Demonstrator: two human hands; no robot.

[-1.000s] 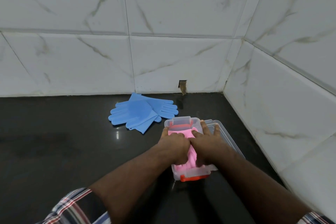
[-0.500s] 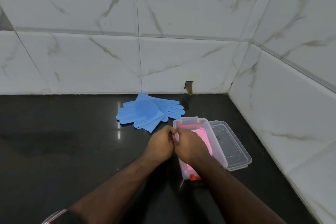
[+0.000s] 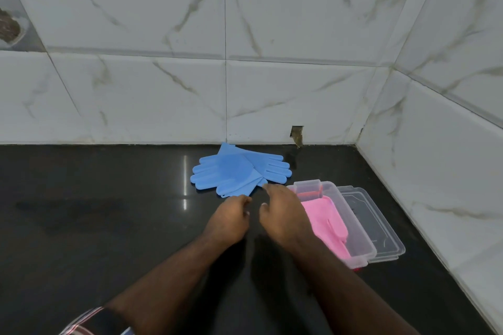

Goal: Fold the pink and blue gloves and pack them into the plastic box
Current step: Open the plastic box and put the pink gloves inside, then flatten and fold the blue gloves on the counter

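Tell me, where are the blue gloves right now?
In the head view, the blue gloves lie flat on the black counter by the back wall, just left of the plastic box and beyond both hands.

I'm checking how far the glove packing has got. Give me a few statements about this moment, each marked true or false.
1. The pink gloves lie inside the plastic box. True.
2. The blue gloves are already in the box. False: they lie unfolded on the black counter, near the tiled wall.
3. The lid is snapped onto the box. False: it lies on the counter along the box's right side.
4. Neither the left hand nor the right hand holds anything. True: both hover between the box and the blue gloves.
5. The right hand presses down on the pink gloves. False: it is beside the box, clear of them.
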